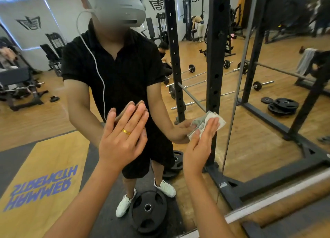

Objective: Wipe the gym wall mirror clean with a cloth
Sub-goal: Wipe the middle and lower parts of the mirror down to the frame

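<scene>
Gold ring on 1 finger, the left hand lies flat against the mirror, fingers straight and close together, holding nothing. The right hand is flat too, its straight fingers pressing a crumpled white cloth onto the glass. The cloth sticks out above and to the right of those fingertips. The 2 hands sit side by side, apart, at about the same height. A black rack stands just behind the cloth.
</scene>
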`<state>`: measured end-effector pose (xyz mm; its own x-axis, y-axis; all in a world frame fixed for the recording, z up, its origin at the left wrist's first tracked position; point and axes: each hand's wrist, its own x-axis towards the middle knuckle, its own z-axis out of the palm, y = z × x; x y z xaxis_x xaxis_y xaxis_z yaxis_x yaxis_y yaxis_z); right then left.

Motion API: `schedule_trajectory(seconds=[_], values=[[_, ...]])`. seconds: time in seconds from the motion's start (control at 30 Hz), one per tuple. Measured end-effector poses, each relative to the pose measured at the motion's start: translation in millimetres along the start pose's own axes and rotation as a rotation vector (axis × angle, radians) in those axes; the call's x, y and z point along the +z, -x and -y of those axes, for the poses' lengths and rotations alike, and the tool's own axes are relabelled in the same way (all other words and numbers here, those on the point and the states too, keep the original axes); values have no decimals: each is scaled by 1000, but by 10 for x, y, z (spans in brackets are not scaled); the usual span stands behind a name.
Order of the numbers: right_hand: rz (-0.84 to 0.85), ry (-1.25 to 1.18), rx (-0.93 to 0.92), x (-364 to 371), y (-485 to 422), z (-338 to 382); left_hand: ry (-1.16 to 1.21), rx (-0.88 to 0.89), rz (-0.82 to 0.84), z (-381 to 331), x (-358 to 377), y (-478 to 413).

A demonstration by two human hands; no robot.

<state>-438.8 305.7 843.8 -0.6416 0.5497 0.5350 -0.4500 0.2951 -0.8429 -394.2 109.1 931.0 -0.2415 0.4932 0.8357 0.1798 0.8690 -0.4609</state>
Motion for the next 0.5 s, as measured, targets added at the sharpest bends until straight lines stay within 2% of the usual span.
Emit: schedule_trajectory(seconds=[0.07,0.17,0.27,0.33,0.5], values=[[11,-15,-21,10,27,-30,14,-5,1,-3,2,-11],[-98,-24,-69,13,-443,120,22,-9,12,2,-7,-21],[-181,-26,-46,39,-807,336,13,-5,8,14,-10,-7],[-201,-38,-15,81,-701,377,12,-10,11,13,-10,-9],[1,-7,26,139,293,155,17,-3,31,-3,-16,-17]])
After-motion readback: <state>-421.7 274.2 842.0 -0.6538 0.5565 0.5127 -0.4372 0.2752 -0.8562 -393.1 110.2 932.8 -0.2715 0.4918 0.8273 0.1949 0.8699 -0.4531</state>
